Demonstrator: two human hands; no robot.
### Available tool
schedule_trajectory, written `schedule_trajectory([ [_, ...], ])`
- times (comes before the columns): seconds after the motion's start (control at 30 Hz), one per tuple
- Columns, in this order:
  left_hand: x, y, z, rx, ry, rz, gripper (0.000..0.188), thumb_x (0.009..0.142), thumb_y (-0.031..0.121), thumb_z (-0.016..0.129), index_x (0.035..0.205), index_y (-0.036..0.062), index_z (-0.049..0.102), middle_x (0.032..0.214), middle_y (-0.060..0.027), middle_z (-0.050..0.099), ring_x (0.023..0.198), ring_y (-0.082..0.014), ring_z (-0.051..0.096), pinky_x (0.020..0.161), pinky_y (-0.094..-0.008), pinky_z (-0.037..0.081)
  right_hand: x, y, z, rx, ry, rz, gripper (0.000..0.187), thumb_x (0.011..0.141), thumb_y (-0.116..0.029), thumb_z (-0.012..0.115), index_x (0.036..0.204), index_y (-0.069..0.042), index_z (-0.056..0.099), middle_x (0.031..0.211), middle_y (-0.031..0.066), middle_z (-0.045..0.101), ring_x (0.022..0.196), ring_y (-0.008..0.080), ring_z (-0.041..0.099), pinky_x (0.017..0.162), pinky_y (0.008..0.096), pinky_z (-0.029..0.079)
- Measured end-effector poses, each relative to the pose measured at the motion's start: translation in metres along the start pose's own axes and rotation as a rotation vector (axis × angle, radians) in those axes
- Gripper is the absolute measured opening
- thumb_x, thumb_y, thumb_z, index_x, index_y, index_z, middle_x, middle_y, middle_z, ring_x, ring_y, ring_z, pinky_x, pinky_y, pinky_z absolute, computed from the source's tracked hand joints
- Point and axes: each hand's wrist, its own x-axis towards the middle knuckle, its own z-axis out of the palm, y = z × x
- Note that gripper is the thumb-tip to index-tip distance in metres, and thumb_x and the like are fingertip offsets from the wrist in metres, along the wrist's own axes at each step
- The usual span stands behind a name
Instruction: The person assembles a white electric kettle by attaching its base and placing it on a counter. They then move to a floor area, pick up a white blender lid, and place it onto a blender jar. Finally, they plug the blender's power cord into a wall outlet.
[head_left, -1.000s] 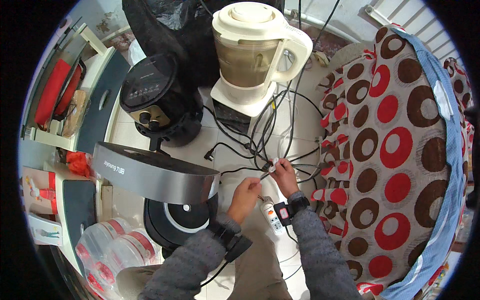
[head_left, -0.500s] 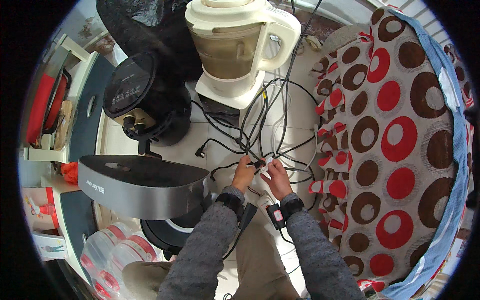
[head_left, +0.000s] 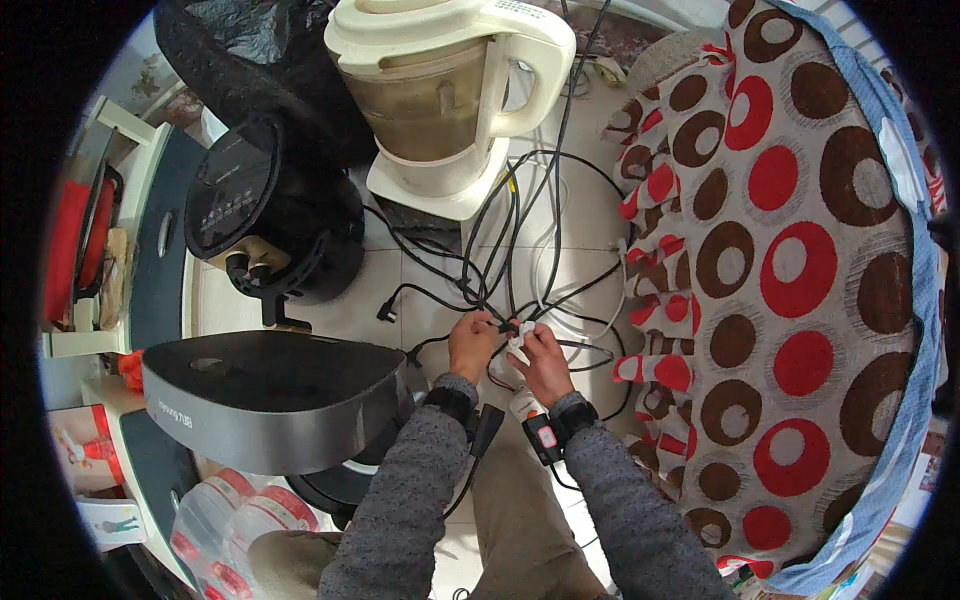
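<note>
My left hand (head_left: 471, 346) is closed at the tangle of black power cords (head_left: 487, 285), its fingertips pinching a black cord (head_left: 507, 325). Beside it, my right hand (head_left: 546, 368) closes on a small white piece (head_left: 519, 341); it may be a plug, but its kind is unclear. The two hands nearly meet at this spot, and the fingers partly hide what they hold. A loose black plug (head_left: 387, 311) lies on the tiles to the left of the cords. Below my right hand, a white power strip (head_left: 526, 404) sits near my wrist.
Beyond the cords stands a cream blender (head_left: 430, 110). To the left are a black air fryer (head_left: 285, 215) and a grey-sided appliance with a black top (head_left: 270, 400). Plastic jars (head_left: 250, 520) stand at lower left. A spotted cloth (head_left: 780, 330) covers the right side.
The view has shifted slightly, moving the appliances left in the picture. My hands stay at the cords, and more of the white piece shows in my right fingers.
</note>
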Motion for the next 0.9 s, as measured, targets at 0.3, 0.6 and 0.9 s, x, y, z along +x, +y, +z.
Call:
schedule_trajectory([
  [0.3,-0.012,0.021,-0.004,-0.15,-0.074,-0.107,0.03,0.075,0.0,0.059,0.104,0.0006,0.057,0.078,-0.0039,0.061,0.068,-0.0121,0.056,0.062,-0.0257,0.046,-0.003,0.012,-0.01,0.238,0.015,-0.111,0.01,0.096,-0.016,0.051,0.106,-0.017,0.052,0.121,-0.0039,0.056,0.104,0.0103,0.05,0.091,0.0364,0.041],
  [0.6,-0.008,0.043,-0.003,-0.18,-0.154,-0.063,0.013,0.083,0.005,0.061,0.096,0.0023,0.061,0.081,-0.0022,0.063,0.07,-0.0101,0.055,0.065,-0.0237,0.044,-0.009,0.017,-0.021,0.056,-0.03,-0.089,0.022,0.096,-0.017,0.051,0.117,-0.011,0.054,0.11,0.0002,0.059,0.102,0.011,0.052,0.087,0.0323,0.041],
  [0.9,0.009,0.037,-0.001,-0.016,-0.336,-0.001,0.021,0.091,0.01,0.056,0.11,0.0016,0.06,0.093,-0.0048,0.066,0.082,-0.0119,0.06,0.074,-0.0265,0.048,-0.015,0.02,-0.016,-0.02,-0.023,-0.026,0.025,0.097,-0.019,0.051,0.12,-0.01,0.054,0.107,0.0011,0.058,0.103,0.0124,0.053,0.084,0.0309,0.042],
])
